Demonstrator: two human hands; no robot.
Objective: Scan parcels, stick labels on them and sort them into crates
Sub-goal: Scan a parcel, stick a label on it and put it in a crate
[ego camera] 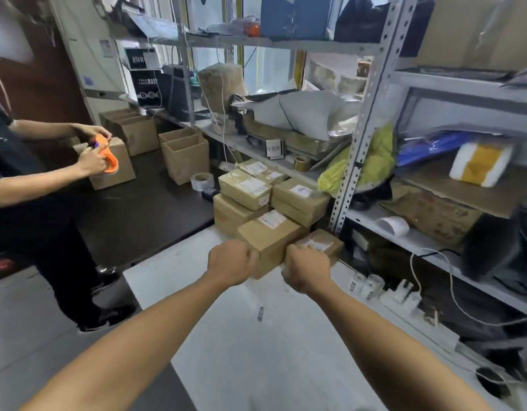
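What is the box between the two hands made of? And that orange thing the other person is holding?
The box looks like plain brown cardboard, matte, with a white paper label stuck on top. The orange tape dispenser looks like smooth plastic, judging by its bright, even colour and slight shine, though blur makes that uncertain.

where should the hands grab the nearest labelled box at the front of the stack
Grip the nearest box by its two upright side faces, one from each side, coming in low from the near edge. Its label faces up and boxes crowd it behind and to the right, so only the sides are free. The left hand is already there.
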